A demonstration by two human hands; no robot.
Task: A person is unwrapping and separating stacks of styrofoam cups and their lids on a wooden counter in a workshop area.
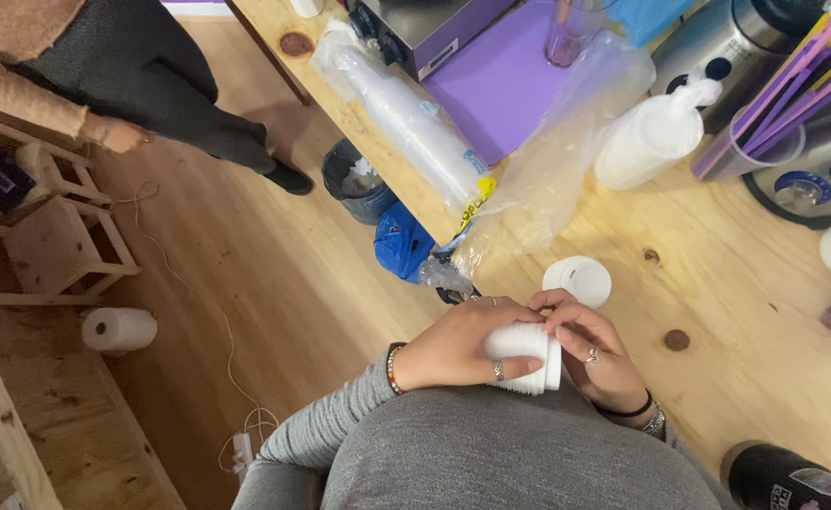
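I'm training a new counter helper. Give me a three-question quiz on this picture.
1. True or false: both hands grip the small stack of white cups.
2. The white lid lies: A) on the wooden counter, B) on the floor, C) in the bin.
3. Fill in: the paper towel roll lies on the ____.

Key: 1 true; 2 A; 3 floor.
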